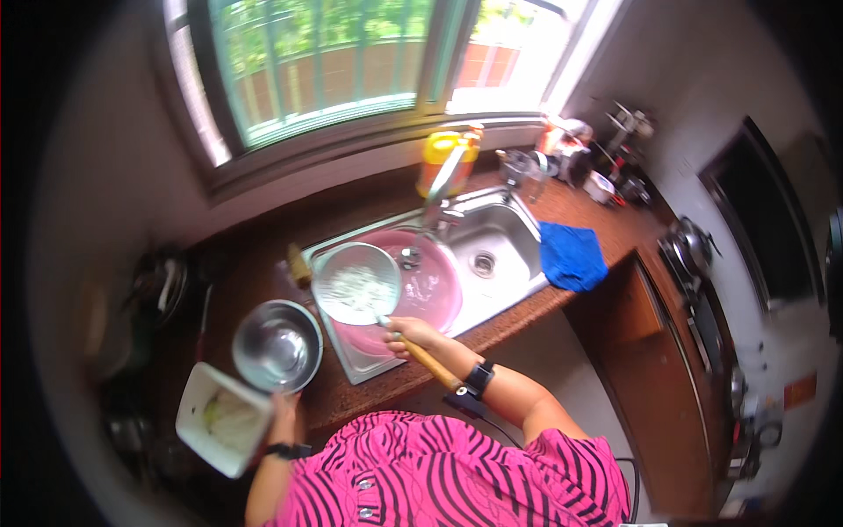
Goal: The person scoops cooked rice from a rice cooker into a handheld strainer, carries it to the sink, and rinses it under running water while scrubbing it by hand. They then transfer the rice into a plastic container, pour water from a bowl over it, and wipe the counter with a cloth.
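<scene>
My right hand (415, 336) grips the wooden handle (431, 362) of a round strainer (359, 247). Pale, thin pieces of food (355, 290) lie in the strainer, which is over the left part of a pink plastic basin (438, 293). This basin holds water and sits in the left bowl of a stainless steel sink (510, 237). At the near rim of a shiny metal bowl (276, 342) is my left hand (285, 415), blurred, its fingers seemingly on the rim. Beside that hand, a white plastic container (194, 402) has pale green vegetable matter inside.
The faucet (441, 178) arches over the basin. Behind it stands a yellow jug (438, 148). A blue cloth (573, 257) drapes over the counter edge (514, 323) at right. A brush-like object (298, 265) lies left of the sink. An open cabinet (649, 388) is below right.
</scene>
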`<state>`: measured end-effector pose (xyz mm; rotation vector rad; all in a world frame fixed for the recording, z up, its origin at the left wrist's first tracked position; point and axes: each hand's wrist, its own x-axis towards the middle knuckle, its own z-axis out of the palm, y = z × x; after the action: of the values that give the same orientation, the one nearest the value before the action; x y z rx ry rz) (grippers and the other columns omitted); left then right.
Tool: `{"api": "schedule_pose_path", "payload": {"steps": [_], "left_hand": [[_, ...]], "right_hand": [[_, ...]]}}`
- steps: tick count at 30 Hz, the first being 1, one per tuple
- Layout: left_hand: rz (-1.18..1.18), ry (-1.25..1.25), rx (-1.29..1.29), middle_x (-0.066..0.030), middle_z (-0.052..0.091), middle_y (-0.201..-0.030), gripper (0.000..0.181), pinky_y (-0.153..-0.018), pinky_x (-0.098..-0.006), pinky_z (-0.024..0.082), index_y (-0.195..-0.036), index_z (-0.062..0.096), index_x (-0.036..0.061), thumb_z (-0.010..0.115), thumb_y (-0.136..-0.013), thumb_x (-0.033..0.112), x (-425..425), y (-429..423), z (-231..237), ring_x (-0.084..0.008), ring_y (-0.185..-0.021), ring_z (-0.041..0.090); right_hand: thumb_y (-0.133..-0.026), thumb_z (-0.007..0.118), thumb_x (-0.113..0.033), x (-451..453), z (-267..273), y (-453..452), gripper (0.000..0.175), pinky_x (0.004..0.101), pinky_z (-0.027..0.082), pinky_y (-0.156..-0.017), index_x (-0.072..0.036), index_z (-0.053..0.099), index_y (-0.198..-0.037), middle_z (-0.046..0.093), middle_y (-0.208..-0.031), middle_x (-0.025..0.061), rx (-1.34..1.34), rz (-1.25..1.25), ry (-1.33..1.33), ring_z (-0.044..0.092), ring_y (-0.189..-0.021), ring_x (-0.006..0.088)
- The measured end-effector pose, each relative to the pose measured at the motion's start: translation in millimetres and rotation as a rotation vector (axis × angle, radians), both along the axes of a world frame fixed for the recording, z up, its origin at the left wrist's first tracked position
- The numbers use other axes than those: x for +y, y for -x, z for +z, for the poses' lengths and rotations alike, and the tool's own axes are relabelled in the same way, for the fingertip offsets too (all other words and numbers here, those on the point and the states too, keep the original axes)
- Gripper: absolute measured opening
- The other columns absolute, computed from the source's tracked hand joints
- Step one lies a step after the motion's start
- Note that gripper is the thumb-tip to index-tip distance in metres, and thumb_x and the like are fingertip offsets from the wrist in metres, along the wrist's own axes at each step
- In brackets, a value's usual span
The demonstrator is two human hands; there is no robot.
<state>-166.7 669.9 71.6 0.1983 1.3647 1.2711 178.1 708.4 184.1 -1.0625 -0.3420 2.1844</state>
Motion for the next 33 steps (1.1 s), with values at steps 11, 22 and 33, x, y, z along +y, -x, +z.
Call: {"api": "schedule_pose_path", "payload": {"steps": [11, 22, 33], "left_hand": [[-0.116, 0.094, 0.160, -0.0140, 0.062, -0.092, 0.029, -0.055, -0.0327, 0.055, -0.107, 0.050, -0.0005, 0.051, -0.084, 0.016, 7.1, -108.5, 71.6, -0.0276, -0.073, 0.064], [-0.167, 0.175, 0.071, -0.0082, 0.048, -0.106, 0.055, -0.061, -0.0325, 0.051, -0.121, 0.040, 0.0077, 0.057, -0.083, 0.043, 14.5, -85.7, 41.5, -0.0240, -0.080, 0.056], [-0.359, 0.100, 0.106, -0.0224, 0.055, -0.101, 0.056, -0.052, -0.0311, 0.053, -0.118, 0.035, 0.0019, 0.053, -0.087, 0.044, -46.7, 24.7, 11.5, -0.0283, -0.070, 0.065]], "right_hand": [[-0.091, 0.039, -0.019, -12.9, -15.1, -57.7, 0.013, 0.0202, 0.035, -0.036, -0.009, 0.041, -0.084, 0.045, -0.066, -0.0022, -0.158, -0.022, 0.041, 0.040, -0.043, 0.0053], [-0.088, 0.041, -0.012, 15.4, 42.5, -57.9, 0.011, 0.0216, 0.033, -0.032, -0.009, 0.044, -0.098, 0.047, -0.067, 0.0013, 0.040, -0.079, -0.284, 0.042, -0.042, 0.0076], [-0.091, 0.046, -0.025, -20.4, -32.2, 6.7, 0.016, 0.0197, 0.034, -0.035, -0.009, 0.048, -0.088, 0.046, -0.066, -0.0006, -0.175, 0.066, 0.075, 0.039, -0.043, 0.0074]]}}
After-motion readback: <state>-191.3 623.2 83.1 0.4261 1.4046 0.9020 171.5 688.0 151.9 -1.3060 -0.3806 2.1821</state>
